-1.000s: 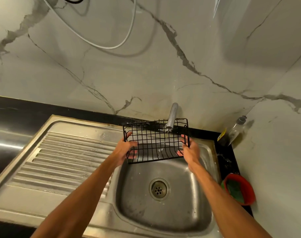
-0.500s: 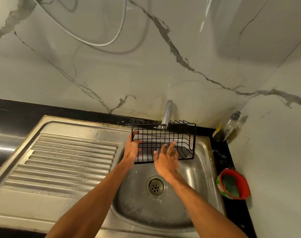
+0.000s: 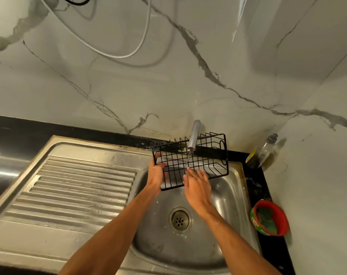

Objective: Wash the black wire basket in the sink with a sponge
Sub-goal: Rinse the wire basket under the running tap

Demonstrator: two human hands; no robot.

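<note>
Reaching over the sink basin [image 3: 188, 247], right hand [image 3: 197, 186] lies flat, straight fingers touching the near edge of the black wire basket [image 3: 200, 161], left hand [image 3: 156, 174] curled round its left end, basket tilted above the basin under the tap [image 3: 193, 135], water running.

Black wire basket [image 3: 206, 157]; grey-veined marble wall [image 3: 129, 86]; red tub [image 3: 271, 220]

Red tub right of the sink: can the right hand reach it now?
Probably yes. The right hand is open and holds nothing; the left hand alone grips the basket. The tub stands open-topped on the counter to its right, nothing between them.
</note>
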